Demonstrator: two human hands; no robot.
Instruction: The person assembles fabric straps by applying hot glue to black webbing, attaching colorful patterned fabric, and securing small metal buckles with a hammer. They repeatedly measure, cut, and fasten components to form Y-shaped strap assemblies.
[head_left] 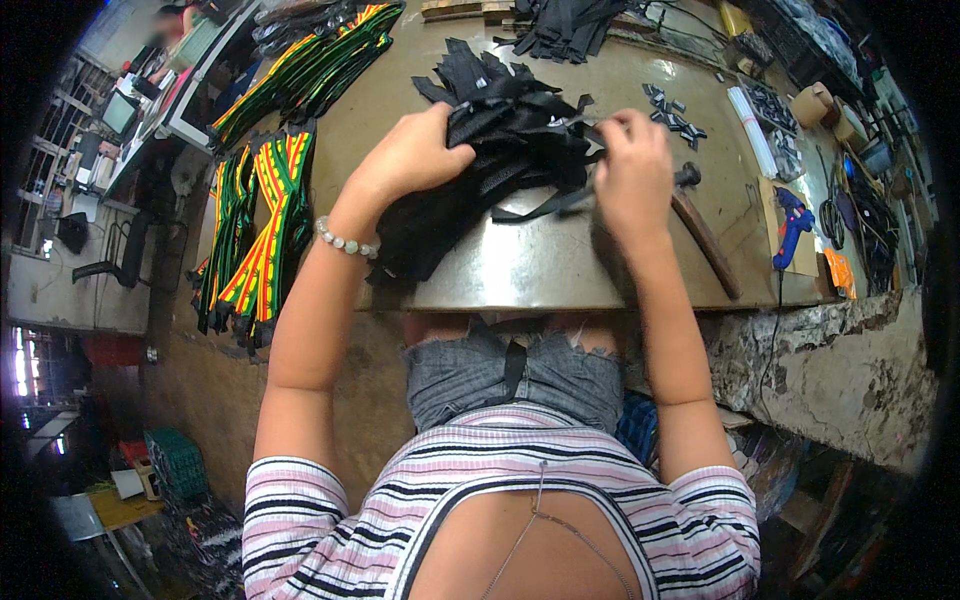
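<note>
A thick heap of black webbing straps [500, 150] lies on the metal-topped table, its lower ends hanging toward the near edge. My left hand [415, 155] grips the heap's left side, thumb on the near side and the fingertips hidden among the straps. At the heap's right side, my right hand [635, 165] is closed with thumb and fingers pinched on a black strap; the exact grip is partly hidden. One loose strap [545, 207] trails out below, between the heap and my right hand. Small pale bits, perhaps fittings, show among the straps.
A hammer [708, 240] lies right of my right hand. Beyond it are black buckles [675, 112], a blue glue gun [792, 225] and white strips [752, 130]. Yellow-red-green striped straps [270, 220] drape over the left edge. More black straps [565, 28] lie at the back.
</note>
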